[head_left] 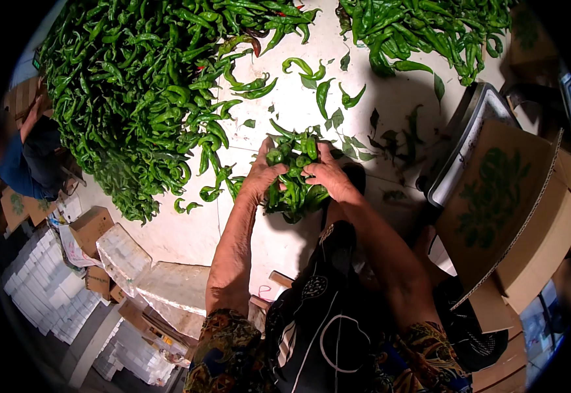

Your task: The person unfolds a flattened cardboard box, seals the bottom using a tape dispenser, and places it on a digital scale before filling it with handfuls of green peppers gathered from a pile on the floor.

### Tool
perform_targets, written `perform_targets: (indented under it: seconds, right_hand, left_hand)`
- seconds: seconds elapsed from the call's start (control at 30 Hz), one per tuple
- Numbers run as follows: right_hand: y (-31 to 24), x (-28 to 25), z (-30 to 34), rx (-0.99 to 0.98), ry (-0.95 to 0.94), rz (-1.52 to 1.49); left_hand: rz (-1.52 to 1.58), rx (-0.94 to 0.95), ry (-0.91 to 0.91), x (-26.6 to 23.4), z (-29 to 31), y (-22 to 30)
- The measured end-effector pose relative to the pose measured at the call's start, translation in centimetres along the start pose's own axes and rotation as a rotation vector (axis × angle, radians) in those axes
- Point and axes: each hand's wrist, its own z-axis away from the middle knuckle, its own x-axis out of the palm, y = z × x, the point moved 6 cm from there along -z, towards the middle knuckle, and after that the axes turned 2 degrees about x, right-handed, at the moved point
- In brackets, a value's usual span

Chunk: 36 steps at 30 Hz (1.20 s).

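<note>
A pale bench [298,98] fills the view, strewn with loose leaves and long green chilli peppers; beyond its edge at nine o'clock another person's arm and blue sleeve [20,160] lean in, with stacked white foam boxes [50,288] and small cartons at seven o'clock; from ten to twelve o'clock a large heap of green peppers [135,85] covers the bench, a few red ones mixed in; just right of centre the left hand [259,178] is curled about the left side of a bundle of peppers [295,173], thumb pressed into it, fingers closed round the stems; the right hand [328,175] is cupped over the bundle's right side, fingers bent and gripping, so both hands clasp one bunch resting low on the bench, at the centre of the view; a few stray peppers [318,82] lie at twelve o'clock, a second heap [423,29] at one o'clock; an open cardboard box [508,203] stands at three o'clock beside a tray-like metal edge. In my judgement, gathering this bunch well means keeping the stems aligned, squeezing evenly from both sides without snapping the thin pods, and tucking in the loose ends at the bottom before lifting.
</note>
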Motion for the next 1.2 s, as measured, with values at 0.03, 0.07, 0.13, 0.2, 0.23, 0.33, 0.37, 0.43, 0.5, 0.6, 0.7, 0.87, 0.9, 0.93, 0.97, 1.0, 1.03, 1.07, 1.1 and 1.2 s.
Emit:
perform_targets:
  seconds: [0.03, 0.07, 0.13, 0.2, 0.23, 0.33, 0.37, 0.43, 0.5, 0.6, 0.7, 0.87, 0.9, 0.93, 0.97, 1.0, 1.03, 1.07, 1.1, 1.2]
  right_hand:
    - [0.0, 0.0, -0.1, -0.031, 0.019, 0.043]
    - [0.1, -0.2, -0.3, -0.063, 0.041, 0.084]
    - [0.3, -1.1, -1.0, -0.094, 0.077, 0.191]
    - [0.3, -0.8, -1.1, -0.071, 0.065, 0.142]
    - [0.3, -0.7, -1.2, -0.060, 0.060, 0.117]
    - [1.4, -0.5, -1.4, 0.066, 0.021, -0.066]
    - [1.7, -0.5, -1.6, 0.057, 0.007, -0.127]
    - [2.1, -0.4, -2.0, 0.037, -0.022, -0.247]
    - [1.5, 0.3, -1.5, 0.032, -0.021, -0.262]
    - [1.4, 0.3, -0.9, 0.055, -0.019, -0.288]
    - [1.2, 0.6, 0.0, 0.049, -0.029, -0.254]
    - [-3.4, 1.5, 4.8, -0.319, -0.041, -0.079]
    - [-5.1, 1.4, 6.4, -0.409, 0.010, -0.009]
    - [-7.6, 1.8, 9.0, -0.501, 0.058, 0.080]
    - [-10.5, 2.4, 12.4, -0.594, 0.102, 0.173]
    - [-12.9, 1.8, 15.8, -0.697, 0.102, 0.210]
    - [-15.2, 1.0, 19.4, -0.802, 0.109, 0.252]
    - [-17.2, 1.1, 22.9, -0.827, 0.208, 0.294]
    - [-18.8, 0.9, 26.8, -0.849, 0.329, 0.339]
    - [-18.7, -1.5, 36.3, -1.020, 0.462, -0.082]
  left_hand:
    - [-0.006, -0.017, -0.007, 0.3, 0.1, 0.4]
    - [-0.095, 0.040, 0.005, 0.7, 0.5, 1.6]
    - [-0.259, 0.125, -0.004, 1.7, 0.6, 3.1]
    - [-0.447, 0.224, -0.004, 1.6, 0.2, 3.2]
    - [-0.555, 0.210, -0.022, 1.3, -0.2, 3.1]
    - [-0.842, 0.104, -0.055, 1.4, -1.5, 3.7]
    - [-0.777, 0.096, -0.059, 1.5, -1.9, 3.9]
    - [-0.647, 0.080, -0.066, 1.8, -2.3, 4.1]
    - [-0.484, 0.102, -0.062, 1.4, -1.9, 3.2]
    - [-0.310, 0.224, -0.120, 1.2, -1.1, 2.3]
    - [-0.177, 0.268, -0.088, 1.8, 1.0, 2.5]
    - [0.046, 0.383, 0.035, 4.2, 5.6, 5.0]
    - [-0.033, 0.488, 0.078, 5.2, 7.0, 7.2]
    - [-0.067, 0.558, 0.098, 5.9, 8.5, 9.2]
    - [-0.101, 0.631, 0.122, 6.5, 10.5, 11.6]
    - [-0.074, 0.691, 0.065, 8.5, 12.3, 14.3]
    - [-0.045, 0.753, -0.001, 10.6, 13.8, 16.9]
    - [0.048, 0.780, -0.089, 11.9, 15.3, 18.6]
    - [-0.049, 0.923, -0.164, 13.9, 16.7, 20.9]
    - [0.002, 1.247, -0.518, 22.6, 21.4, 25.9]
